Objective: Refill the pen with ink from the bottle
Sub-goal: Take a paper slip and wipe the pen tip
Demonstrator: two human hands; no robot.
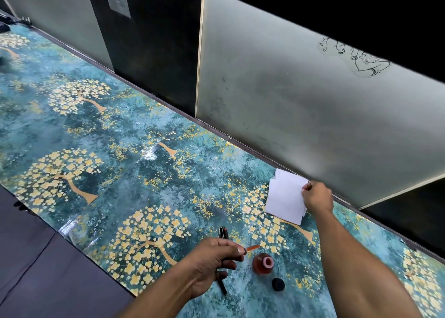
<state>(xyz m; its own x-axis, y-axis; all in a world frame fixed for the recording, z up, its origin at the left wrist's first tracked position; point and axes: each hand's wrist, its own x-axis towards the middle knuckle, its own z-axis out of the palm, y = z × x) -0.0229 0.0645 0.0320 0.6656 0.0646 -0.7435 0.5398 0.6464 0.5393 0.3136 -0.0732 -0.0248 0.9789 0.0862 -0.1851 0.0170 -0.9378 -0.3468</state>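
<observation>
My left hand (212, 262) pinches a thin orange pen part (251, 248) between thumb and fingers, its tip pointing right above the open ink bottle (263, 264). The bottle is dark red with a pink mouth and stands on the table. Its black cap (278, 284) lies just right of and nearer than the bottle. A black pen piece (223, 232) lies behind my left hand, and another black piece (222, 285) shows below it. My right hand (317, 197) grips the right edge of a stack of white paper (285, 196) near the back wall.
The table wears a teal cloth with yellow tree prints (144, 163). A frosted panel (313, 115) and a dark panel (154, 48) run along the back edge. The table's front edge drops to a dark floor (36, 257) at lower left.
</observation>
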